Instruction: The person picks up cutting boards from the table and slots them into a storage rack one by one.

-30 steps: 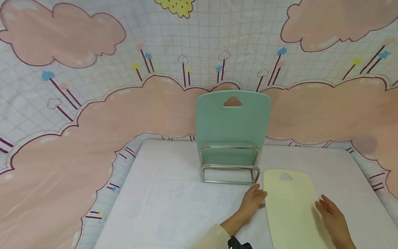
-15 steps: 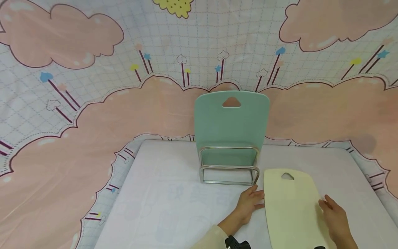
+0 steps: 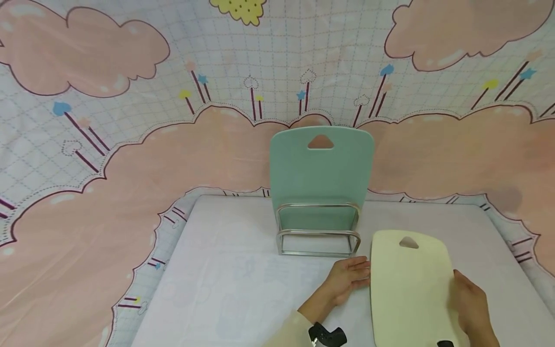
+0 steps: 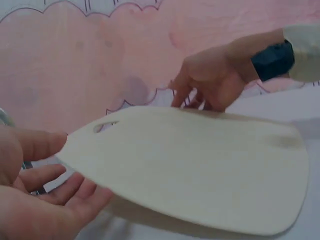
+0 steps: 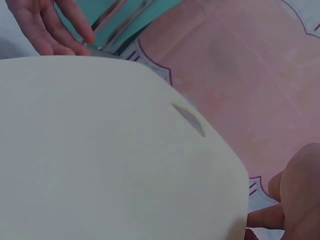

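Bracing the cream board (image 3: 412,289), tilted off the tabletop (image 3: 217,279) just right of the wire rack (image 3: 318,233), by opposite edges, clamped in the grip of the right hand (image 3: 472,301) and touched by the straight-fingered left hand (image 3: 346,280), presumably against tipping.

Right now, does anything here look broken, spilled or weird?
Nothing stands out. The green board stands in the metal rack, the yellow board between the left hand and right hand shows no cracks, and I see no spills.
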The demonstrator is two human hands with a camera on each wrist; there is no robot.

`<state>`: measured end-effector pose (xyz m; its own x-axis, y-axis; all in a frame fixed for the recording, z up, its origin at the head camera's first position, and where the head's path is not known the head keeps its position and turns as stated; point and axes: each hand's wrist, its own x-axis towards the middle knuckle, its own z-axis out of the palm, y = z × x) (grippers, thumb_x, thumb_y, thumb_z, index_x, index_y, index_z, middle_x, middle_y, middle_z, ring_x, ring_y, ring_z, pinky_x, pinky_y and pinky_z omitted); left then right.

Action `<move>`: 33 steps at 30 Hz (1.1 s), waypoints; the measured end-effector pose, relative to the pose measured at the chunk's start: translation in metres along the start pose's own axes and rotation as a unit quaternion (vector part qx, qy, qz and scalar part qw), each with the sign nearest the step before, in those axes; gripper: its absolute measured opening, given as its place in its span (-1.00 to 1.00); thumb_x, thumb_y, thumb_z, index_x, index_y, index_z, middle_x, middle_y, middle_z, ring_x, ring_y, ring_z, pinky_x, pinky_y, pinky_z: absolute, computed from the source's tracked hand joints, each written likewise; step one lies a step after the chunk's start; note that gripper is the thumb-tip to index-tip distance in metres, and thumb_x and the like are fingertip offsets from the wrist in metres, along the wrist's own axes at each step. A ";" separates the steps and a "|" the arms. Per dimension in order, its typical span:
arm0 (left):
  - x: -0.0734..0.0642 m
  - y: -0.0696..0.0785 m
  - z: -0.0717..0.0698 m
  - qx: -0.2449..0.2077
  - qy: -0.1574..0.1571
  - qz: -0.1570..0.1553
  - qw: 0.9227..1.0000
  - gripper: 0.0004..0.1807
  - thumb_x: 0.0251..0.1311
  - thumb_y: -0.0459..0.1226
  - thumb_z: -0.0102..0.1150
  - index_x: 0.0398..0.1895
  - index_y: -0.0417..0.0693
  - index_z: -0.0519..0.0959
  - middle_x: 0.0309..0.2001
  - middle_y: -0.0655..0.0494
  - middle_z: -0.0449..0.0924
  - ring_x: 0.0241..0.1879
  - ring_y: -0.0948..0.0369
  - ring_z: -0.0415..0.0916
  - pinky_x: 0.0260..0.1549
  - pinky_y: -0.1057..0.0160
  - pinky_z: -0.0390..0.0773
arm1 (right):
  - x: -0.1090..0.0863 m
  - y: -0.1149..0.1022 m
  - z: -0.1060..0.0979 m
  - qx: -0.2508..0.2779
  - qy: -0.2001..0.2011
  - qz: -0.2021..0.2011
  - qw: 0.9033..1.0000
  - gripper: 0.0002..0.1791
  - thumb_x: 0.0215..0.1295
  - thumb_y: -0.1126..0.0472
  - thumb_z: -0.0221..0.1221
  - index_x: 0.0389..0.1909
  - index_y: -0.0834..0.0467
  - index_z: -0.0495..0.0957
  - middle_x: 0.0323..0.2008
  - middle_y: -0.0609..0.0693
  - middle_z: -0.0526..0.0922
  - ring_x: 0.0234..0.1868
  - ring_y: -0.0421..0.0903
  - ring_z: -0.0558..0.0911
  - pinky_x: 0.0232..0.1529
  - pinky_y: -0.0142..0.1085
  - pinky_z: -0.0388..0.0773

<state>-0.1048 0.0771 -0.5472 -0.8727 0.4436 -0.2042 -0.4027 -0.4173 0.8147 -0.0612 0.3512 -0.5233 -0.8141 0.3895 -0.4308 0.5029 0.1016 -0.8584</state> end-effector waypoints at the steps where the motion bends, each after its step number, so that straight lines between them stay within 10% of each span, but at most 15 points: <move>1: 0.000 0.002 0.001 0.003 -0.001 -0.002 1.000 -0.54 0.24 -0.58 -0.01 0.21 -0.61 0.27 0.07 -0.29 0.49 0.02 -0.01 0.51 0.07 -0.08 0.42 | 0.000 -0.001 0.000 0.005 -0.001 0.002 1.000 -0.33 0.51 -0.04 -0.41 0.45 0.30 -0.13 0.44 0.19 -0.19 0.45 0.00 -0.20 0.40 -0.18 -0.24; 8: -0.004 0.014 0.013 0.028 0.012 -0.018 0.999 -0.51 0.20 -0.55 0.09 0.21 -0.55 0.32 0.00 -0.13 0.50 -0.09 0.13 0.53 0.03 -0.01 0.48 | -0.005 -0.002 0.000 0.031 0.026 0.007 0.999 -0.30 0.49 -0.11 -0.31 0.47 0.25 -0.05 0.47 -0.02 -0.07 0.39 -0.29 -0.05 0.34 -0.42 -0.07; 14: -0.006 0.026 0.019 0.062 0.005 -0.035 0.997 -0.43 0.20 -0.54 0.11 0.29 -0.53 0.23 -0.03 -0.07 0.44 -0.05 0.12 0.50 0.00 -0.02 0.49 | -0.010 0.000 -0.002 0.022 0.032 -0.014 0.999 -0.35 0.46 -0.18 -0.22 0.47 0.00 0.09 0.26 -0.25 0.21 0.15 -0.30 0.25 -0.10 -0.60 0.18; 19: -0.007 0.034 0.024 0.093 -0.001 -0.057 0.994 -0.43 0.19 -0.48 0.16 0.28 -0.47 0.29 -0.15 -0.02 0.42 -0.04 0.08 0.51 -0.02 -0.10 0.48 | -0.014 -0.001 -0.003 0.010 0.016 -0.016 1.000 -0.28 0.45 -0.22 -0.29 0.50 0.08 0.00 0.38 -0.27 0.05 0.36 -0.19 0.06 0.31 -0.26 0.06; 22: -0.007 0.037 0.027 0.104 0.004 -0.063 0.993 -0.44 0.19 -0.43 0.19 0.27 -0.41 0.34 -0.15 -0.02 0.44 -0.07 0.07 0.52 -0.06 -0.09 0.50 | -0.016 0.000 -0.005 -0.012 0.014 -0.027 0.999 -0.26 0.46 -0.21 -0.31 0.49 0.14 -0.02 0.37 -0.29 0.06 0.35 -0.20 0.07 0.20 -0.36 0.16; 26: -0.010 0.040 0.032 0.114 0.021 -0.061 0.991 -0.44 0.20 -0.34 0.21 0.26 -0.34 0.37 -0.13 -0.04 0.46 -0.14 0.08 0.50 -0.12 -0.04 0.54 | -0.019 -0.002 -0.008 -0.069 0.025 -0.057 0.996 -0.28 0.47 -0.20 -0.30 0.48 0.14 0.04 0.36 -0.09 0.16 0.19 -0.12 0.26 -0.22 -0.55 0.24; 33: -0.013 0.049 0.038 0.136 -0.002 -0.041 0.990 -0.39 0.27 -0.30 0.15 0.35 -0.30 0.27 -0.01 -0.05 0.47 0.01 0.09 0.44 -0.03 -0.02 0.47 | -0.026 -0.012 -0.010 -0.144 0.015 -0.124 0.982 -0.31 0.52 -0.12 -0.31 0.49 0.20 -0.11 0.27 0.37 0.13 0.17 0.24 0.22 -0.25 -0.52 0.28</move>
<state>-0.1028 0.0809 -0.4845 -0.8393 0.4699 -0.2735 -0.3822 -0.1522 0.9114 -0.0429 0.3494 -0.4987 -0.9151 0.3468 -0.2055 0.3548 0.4507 -0.8191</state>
